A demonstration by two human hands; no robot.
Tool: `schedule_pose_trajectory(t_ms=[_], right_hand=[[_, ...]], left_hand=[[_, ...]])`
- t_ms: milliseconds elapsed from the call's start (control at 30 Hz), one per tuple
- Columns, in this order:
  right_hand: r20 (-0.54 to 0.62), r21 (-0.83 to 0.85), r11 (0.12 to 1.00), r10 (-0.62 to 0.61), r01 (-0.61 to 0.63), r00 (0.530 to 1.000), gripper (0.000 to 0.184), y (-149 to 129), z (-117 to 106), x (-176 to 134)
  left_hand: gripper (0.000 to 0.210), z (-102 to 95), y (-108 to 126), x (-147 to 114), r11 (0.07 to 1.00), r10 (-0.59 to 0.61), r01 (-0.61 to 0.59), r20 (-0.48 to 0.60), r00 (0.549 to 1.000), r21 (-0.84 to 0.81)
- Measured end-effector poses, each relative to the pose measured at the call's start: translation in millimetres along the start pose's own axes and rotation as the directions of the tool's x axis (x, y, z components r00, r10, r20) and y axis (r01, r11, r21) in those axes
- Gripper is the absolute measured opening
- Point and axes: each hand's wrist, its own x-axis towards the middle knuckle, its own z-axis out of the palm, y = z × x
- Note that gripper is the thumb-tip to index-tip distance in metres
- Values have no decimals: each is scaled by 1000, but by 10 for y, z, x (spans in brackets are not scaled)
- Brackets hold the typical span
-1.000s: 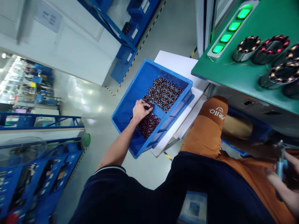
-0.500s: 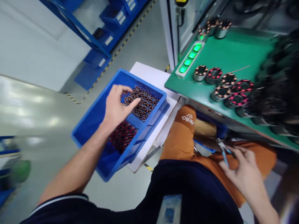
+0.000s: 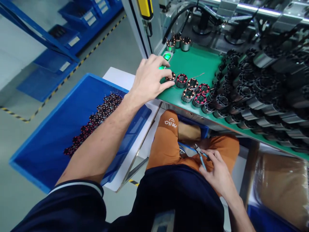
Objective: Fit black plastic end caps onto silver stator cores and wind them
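Observation:
My left hand [image 3: 151,77] reaches over the green bench top's near left corner. Its thumb and fingers are apart and curved about a copper-wound motor stator [image 3: 172,76], partly hidden by them; whether they touch it I cannot tell. Beside it stand more stators, among them a red-wound stator [image 3: 181,80], a copper-wound stator [image 3: 192,83] and a pink-wound stator [image 3: 199,100]. Low over my lap, my right hand [image 3: 217,169] is closed round the blue handles of wire cutters [image 3: 200,155], their jaws pointing up and away.
A blue bin [image 3: 55,106] on a white board at left holds many wound stators [image 3: 106,109], partly behind my left forearm. Stacked dark stators [image 3: 251,87] crowd the bench's right side. A green-lit button strip [image 3: 167,57] lies by my left fingers. Machine rods [image 3: 231,8] run behind.
My left hand has moved from above the blue bin, rightwards to the stator at the bench corner. The view has turned right. My right hand still holds the wire cutters.

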Motion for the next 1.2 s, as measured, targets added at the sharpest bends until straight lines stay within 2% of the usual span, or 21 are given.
schedule_pose_trajectory(t_ms=[67, 100, 167, 200, 233, 300, 333, 400, 467, 567, 700, 833, 1067, 1200], right_hand=[[-24, 54, 999, 2, -1, 1000, 52, -7, -12, -31], [-34, 89, 996, 2, 1, 999, 52, -26, -27, -47], [-56, 166, 986, 6, 3, 998, 52, -102, -77, -83], [-68, 202, 979, 11, 3, 998, 52, -159, -112, -101], [-77, 232, 973, 18, 0, 997, 52, -227, -151, -115], [-83, 304, 953, 17, 9, 996, 55, -378, -231, -122], [-82, 351, 936, 6, 23, 997, 59, -453, -266, -111], [-93, 459, 885, -38, 76, 995, 72, -576, -316, -70], [-111, 536, 836, -66, 116, 992, 81, -649, -336, -25], [-117, 569, 814, -60, 116, 991, 83, -676, -338, 7], [-112, 568, 815, -64, 117, 992, 85, -654, -357, 11], [-134, 526, 837, -93, 150, 987, 86, -659, -398, 24], [-162, 444, 889, -40, 109, 986, 73, -733, -422, 34], [-177, 416, 903, -38, 110, 983, 66, -729, -410, 44]], left_hand=[[35, -62, 111, -94, 998, 58, -59, -129, 990, 0], [35, -85, 248, -183, 992, 122, -128, -215, 969, -13], [32, -93, 677, -443, 950, 260, -304, -366, 893, -66], [29, -79, 944, -601, 922, 323, -379, -375, 869, -84], [25, -57, 1220, -766, 927, 300, -360, -362, 883, -108], [17, 7, 1713, -1068, 960, 128, -174, -209, 969, -220], [13, 49, 1898, -1187, 949, 149, -194, -186, 971, -249], [14, 155, 2116, -1342, 934, 159, -206, -174, 972, -293], [23, 271, 2169, -1405, 924, 184, -236, -193, 964, -299], [28, 380, 2128, -1420, 931, 173, -228, -204, 963, -286], [29, 370, 2136, -1439, 924, 191, -251, -221, 956, -288], [27, 322, 2203, -1493, 945, 153, -181, -121, 981, -271], [32, 367, 2187, -1535, 914, 138, -181, -143, 980, -363], [30, 376, 2178, -1553, 920, 118, -154, -120, 986, -361]])
